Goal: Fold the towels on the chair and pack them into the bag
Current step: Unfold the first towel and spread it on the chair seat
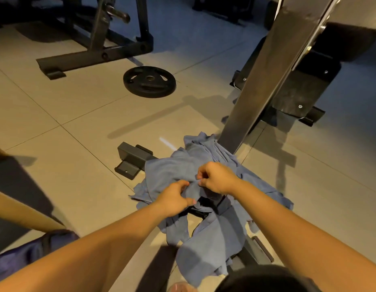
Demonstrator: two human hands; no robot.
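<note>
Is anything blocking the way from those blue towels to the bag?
Nothing visible does. The left hand and right hand pinch the towels; only bare floor shows between them and the bag, though the left forearm hides part of that stretch.

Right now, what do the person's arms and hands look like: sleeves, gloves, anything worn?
Both forearms are bare to the frame's edge, with no sleeve in view. The left hand and right hand are ungloved. No watch, bracelet or ring shows, though the light is dim.
</note>
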